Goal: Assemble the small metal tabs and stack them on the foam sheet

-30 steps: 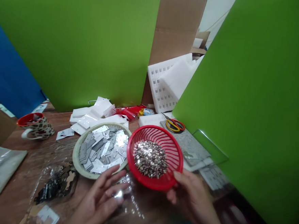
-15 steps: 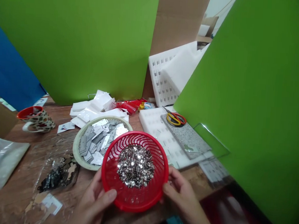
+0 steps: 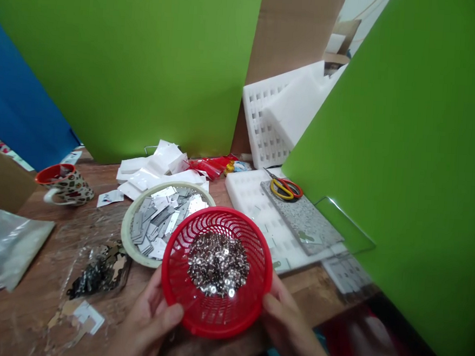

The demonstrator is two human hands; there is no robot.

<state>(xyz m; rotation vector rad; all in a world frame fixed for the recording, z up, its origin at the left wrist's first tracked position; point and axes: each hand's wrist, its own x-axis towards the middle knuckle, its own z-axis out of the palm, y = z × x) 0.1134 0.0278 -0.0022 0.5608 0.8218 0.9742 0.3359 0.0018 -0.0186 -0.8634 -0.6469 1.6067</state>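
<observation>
Between my hands is a round red plastic basket with slotted sides, tilted toward me. Many small shiny metal pieces, too small to name, lie heaped in its bottom. My left hand grips the left side, thumb on the rim and fingers underneath. At the right side my right hand holds the wall, its thumb near the rim and its fingertips partly hidden behind the basket. Just beyond stands a pale round basket full of flat grey metal plates; the red basket covers part of its near edge.
Scissors lie on a grey speckled slab, over a white foam board. A patterned mug stands at left, near a clear bag of dark parts. Green panels rise behind and at right.
The view has shifted slightly, so the table things sit a little further right. Both hands still hold the red basket, and the metal pieces in it have spread a bit to the right.
</observation>
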